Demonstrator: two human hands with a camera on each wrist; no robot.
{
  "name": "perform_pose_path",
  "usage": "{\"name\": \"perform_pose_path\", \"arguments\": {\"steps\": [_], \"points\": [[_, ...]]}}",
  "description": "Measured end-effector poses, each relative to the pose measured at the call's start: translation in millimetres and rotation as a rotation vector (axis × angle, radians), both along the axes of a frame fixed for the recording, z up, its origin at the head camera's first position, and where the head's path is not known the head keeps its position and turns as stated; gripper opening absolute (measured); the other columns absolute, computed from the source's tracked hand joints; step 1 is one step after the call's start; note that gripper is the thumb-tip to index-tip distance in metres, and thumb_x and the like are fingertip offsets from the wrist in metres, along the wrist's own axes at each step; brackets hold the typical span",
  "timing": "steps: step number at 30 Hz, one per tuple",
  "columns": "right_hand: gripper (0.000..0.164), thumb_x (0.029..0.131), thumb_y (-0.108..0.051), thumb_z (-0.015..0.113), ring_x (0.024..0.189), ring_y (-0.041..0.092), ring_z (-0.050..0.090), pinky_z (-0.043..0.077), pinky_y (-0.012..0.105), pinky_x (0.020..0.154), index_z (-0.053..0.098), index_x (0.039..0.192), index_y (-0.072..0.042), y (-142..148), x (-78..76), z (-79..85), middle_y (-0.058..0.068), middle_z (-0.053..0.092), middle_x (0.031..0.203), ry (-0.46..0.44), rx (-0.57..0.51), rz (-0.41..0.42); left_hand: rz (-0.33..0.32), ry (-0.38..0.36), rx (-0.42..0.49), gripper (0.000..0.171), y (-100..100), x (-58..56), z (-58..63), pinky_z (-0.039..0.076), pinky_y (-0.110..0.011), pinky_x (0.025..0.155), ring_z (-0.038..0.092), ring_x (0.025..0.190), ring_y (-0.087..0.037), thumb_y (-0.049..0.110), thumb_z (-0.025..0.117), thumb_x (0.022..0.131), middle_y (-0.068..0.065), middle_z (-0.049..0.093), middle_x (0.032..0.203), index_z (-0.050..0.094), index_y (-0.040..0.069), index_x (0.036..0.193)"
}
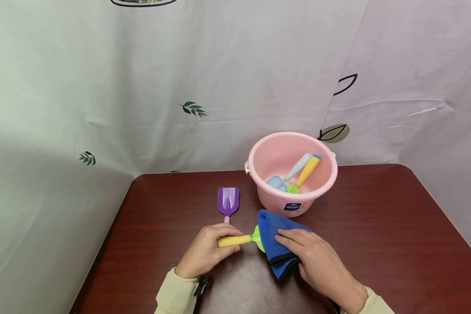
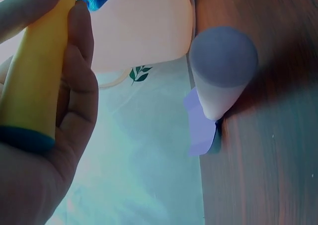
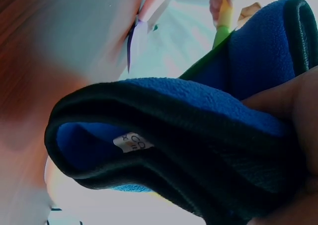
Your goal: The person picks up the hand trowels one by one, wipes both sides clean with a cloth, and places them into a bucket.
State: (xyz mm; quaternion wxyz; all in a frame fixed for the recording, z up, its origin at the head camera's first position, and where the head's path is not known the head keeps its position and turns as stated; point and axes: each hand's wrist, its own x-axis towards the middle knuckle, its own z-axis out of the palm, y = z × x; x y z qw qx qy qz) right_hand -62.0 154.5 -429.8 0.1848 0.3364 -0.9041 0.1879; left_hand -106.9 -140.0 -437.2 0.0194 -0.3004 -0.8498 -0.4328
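My left hand (image 1: 205,250) grips the yellow handle of a green-headed toy sand tool (image 1: 234,241) in the head view. Its handle (image 2: 37,71) lies between thumb and curled fingers in the left wrist view. A folded blue cloth with black edging (image 1: 278,240) covers most of the green head, so its shape is hidden. My right hand (image 1: 318,259) holds the cloth against that head, fingers on top. In the right wrist view the cloth (image 3: 198,93) shows its folds and a white label. Just beyond my left hand lies a purple toy shovel (image 1: 228,201) with a pink handle.
A pink bucket (image 1: 264,192) stands behind the cloth, near the table's back edge. Inside lean a light blue toy shovel (image 1: 296,168) and another yellow-handled green tool (image 1: 308,171). The dark red-brown table (image 1: 396,235) meets a leaf-printed white curtain (image 1: 235,78) behind.
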Motion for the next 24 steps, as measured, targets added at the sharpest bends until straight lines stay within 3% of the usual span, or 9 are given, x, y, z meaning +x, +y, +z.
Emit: {"name": "perform_pose_path", "arguments": {"steps": [11,24], "points": [[0.067,0.064,0.014,0.054,0.116,0.024,0.063,0.051,0.043,0.093,0.071,0.123,-0.012,11.2,0.8,-2.9,0.003,0.066,0.128,0.003,-0.011,-0.027,0.017,-0.003,-0.002,0.041,-9.2,0.3,1.0,0.052,-0.024,0.078,0.061,0.085,-0.005,-0.004,0.078,0.075,0.013,0.07,0.102,0.076,0.02,0.108],[0.067,0.062,0.014,0.057,0.113,0.025,0.064,0.052,0.043,0.09,0.072,0.122,-0.011,19.8,3.3,-2.0,0.003,0.067,0.126,-0.003,0.007,-0.059,0.027,-0.072,0.02,0.053,-25.4,0.5,7.8,0.052,-0.025,0.082,0.064,0.091,-0.008,-0.009,0.075,0.072,0.016,0.068,0.108,0.075,0.025,0.112]]}}
